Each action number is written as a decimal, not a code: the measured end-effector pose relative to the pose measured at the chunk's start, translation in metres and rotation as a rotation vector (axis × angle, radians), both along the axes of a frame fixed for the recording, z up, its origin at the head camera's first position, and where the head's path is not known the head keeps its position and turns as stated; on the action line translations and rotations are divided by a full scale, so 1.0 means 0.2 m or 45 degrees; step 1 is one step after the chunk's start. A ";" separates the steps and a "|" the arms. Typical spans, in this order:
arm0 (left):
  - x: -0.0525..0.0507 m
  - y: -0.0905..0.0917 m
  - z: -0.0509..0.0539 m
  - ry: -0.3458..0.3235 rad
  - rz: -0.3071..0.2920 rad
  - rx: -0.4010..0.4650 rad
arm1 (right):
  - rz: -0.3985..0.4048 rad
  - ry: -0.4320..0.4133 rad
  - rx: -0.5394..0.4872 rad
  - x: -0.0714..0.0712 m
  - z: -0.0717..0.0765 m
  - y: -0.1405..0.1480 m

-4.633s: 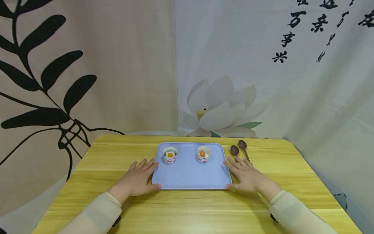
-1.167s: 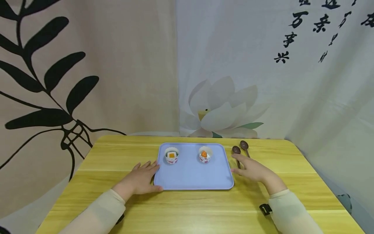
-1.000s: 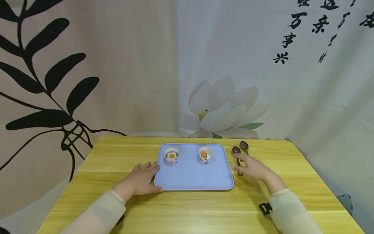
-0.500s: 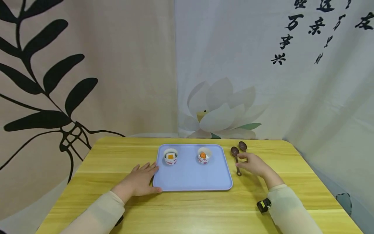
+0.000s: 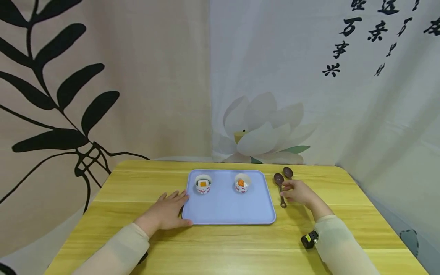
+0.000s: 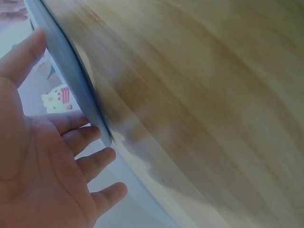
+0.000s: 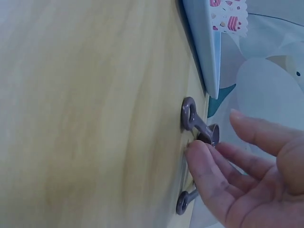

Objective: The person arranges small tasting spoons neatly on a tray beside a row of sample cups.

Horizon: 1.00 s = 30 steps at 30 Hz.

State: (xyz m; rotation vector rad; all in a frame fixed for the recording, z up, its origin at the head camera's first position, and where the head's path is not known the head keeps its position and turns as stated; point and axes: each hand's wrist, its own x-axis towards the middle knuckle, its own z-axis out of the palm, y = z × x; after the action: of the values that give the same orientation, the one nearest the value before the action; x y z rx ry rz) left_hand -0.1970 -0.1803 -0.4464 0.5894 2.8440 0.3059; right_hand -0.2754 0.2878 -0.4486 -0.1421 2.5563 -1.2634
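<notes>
One brown spoon [image 5: 279,178] lies on the table [image 5: 223,248] just right of the blue tray [image 5: 228,208]; a second spoon [image 5: 288,172] lies beside it, nearer the table's far edge. Over them hangs the right hand [image 5: 300,192], fingers bent, thumb parted from them; whether they touch a handle I cannot tell. The left hand [image 5: 165,212] touches the tray's left edge, fingers spread. Table surface stretches in front of the tray and right of the right hand.
</notes>
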 end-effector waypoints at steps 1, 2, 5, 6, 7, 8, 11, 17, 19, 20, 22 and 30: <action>0.00 0.00 0.00 -0.002 -0.003 0.005 | -0.016 -0.008 -0.016 0.00 0.00 0.00; 0.00 0.00 0.00 -0.003 -0.006 0.008 | -0.029 -0.013 -0.023 0.00 0.00 0.00; -0.01 0.00 0.00 -0.003 -0.007 -0.003 | -0.089 -0.029 -0.030 0.00 0.01 -0.02; -0.01 0.00 0.00 -0.004 -0.007 -0.001 | -0.106 -0.032 -0.029 0.00 0.01 -0.03; -0.01 0.00 0.00 -0.004 -0.006 -0.003 | -0.119 -0.036 -0.026 0.00 0.01 -0.03; -0.01 0.00 0.00 -0.004 -0.004 -0.006 | -0.135 -0.041 -0.023 0.00 0.01 -0.04; 0.00 0.00 0.00 -0.006 -0.004 -0.004 | -0.161 -0.055 -0.032 0.00 0.02 -0.06; 0.00 0.00 0.01 -0.007 -0.007 -0.008 | -0.195 -0.066 -0.040 -0.01 0.01 -0.07; 0.00 0.00 0.01 -0.006 -0.004 -0.013 | -0.209 -0.064 -0.029 -0.01 0.01 -0.08; 0.00 0.00 0.01 -0.006 -0.003 -0.011 | -0.211 -0.063 -0.022 -0.01 0.01 -0.08; 0.00 0.00 0.00 -0.005 -0.003 -0.011 | -0.218 -0.058 -0.006 -0.01 0.00 -0.08; -0.01 0.01 0.00 -0.008 -0.006 -0.005 | -0.274 -0.058 0.029 -0.03 -0.02 -0.09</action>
State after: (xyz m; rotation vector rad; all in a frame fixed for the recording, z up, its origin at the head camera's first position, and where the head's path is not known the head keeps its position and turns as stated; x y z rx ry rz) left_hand -0.1987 -0.1792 -0.4459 0.5933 2.8357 0.3003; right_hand -0.2815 0.2689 -0.4527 0.1689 2.6008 -1.2945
